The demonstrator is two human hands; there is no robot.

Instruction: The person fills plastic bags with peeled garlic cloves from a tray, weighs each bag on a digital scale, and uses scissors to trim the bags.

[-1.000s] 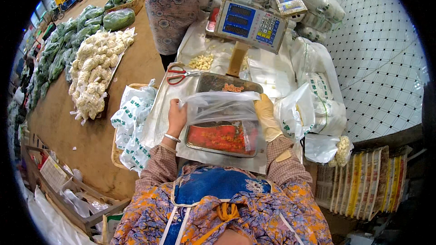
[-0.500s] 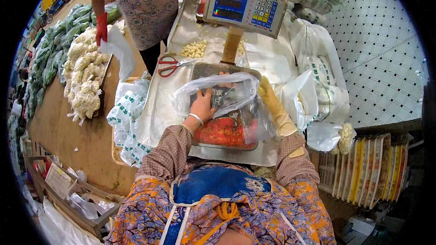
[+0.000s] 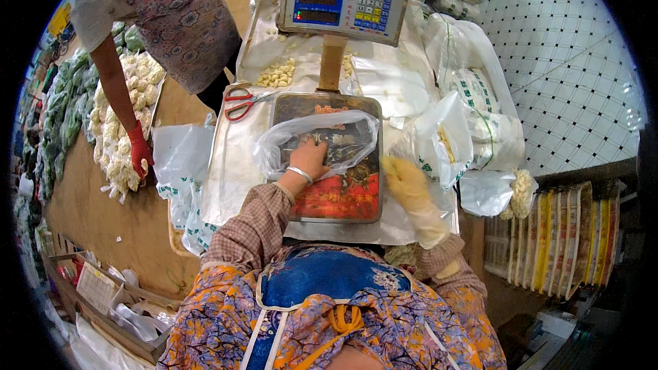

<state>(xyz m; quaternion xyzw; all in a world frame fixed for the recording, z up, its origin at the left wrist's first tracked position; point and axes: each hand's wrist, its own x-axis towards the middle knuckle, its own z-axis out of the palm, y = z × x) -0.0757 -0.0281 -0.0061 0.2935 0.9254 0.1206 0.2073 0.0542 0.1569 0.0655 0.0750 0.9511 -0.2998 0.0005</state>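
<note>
A clear plastic bag (image 3: 267,151) lies loosely on the pan (image 3: 343,212) of a digital scale, its rim spread in a ring. My left hand (image 3: 310,157), bare with a bracelet at the wrist, reaches over the bag's near rim. Its fingers are curled on the thin plastic, against the pan. Just right of the pan, apart from the bag, my right hand (image 3: 410,188) wears a yellow glove; motion blurs its fingers. Beyond the pan, the scale's display (image 3: 343,3) shows lit red digits. Red-handled scissors (image 3: 241,104) lie left of the scale.
Small pale cloves (image 3: 277,73) lie beyond the scissors. White bags (image 3: 473,96) line the table's right side. At left a co-worker's red-gloved hand (image 3: 140,154) hangs beside a heap of whitish bulbs (image 3: 127,113). Upright crates (image 3: 548,240) stand at lower right.
My right hand has let go of the bag's right side and moved down, away from it. The display's digits differ. The co-worker's red-gloved hand has lowered and the translucent bag is out of it.
</note>
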